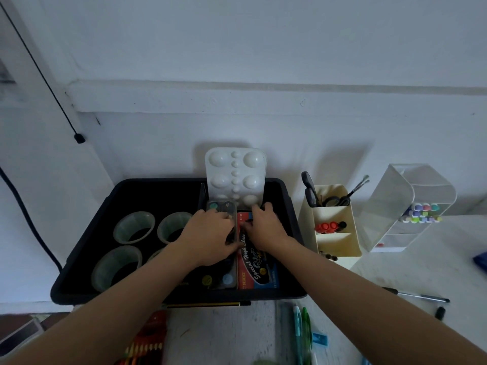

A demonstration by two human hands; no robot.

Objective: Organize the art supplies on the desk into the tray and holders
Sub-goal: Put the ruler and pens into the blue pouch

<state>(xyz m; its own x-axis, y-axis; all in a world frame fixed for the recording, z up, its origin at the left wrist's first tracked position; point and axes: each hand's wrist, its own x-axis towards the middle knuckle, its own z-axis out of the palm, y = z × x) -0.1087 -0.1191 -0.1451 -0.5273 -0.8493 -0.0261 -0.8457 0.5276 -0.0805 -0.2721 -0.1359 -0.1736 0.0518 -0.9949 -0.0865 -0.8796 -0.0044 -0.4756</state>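
Both hands in the black plastic tray [87,248]. Left hand [208,238] curled on the clear watercolour case [224,259], long axis running away from me; right hand [263,225] fingertips press the red-blue pastel box [257,270] just beside it. Grip closure unclear.

Both bare forearms reached forward and converged, palms down. The left hand [209,234] lay with fingers curled, thumb tucked inward; the right hand [264,224] arched beside it, fingertips pressed down, nearly touching.

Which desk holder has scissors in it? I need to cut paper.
The cream holder beside the tray; the clear holder holds only markers.
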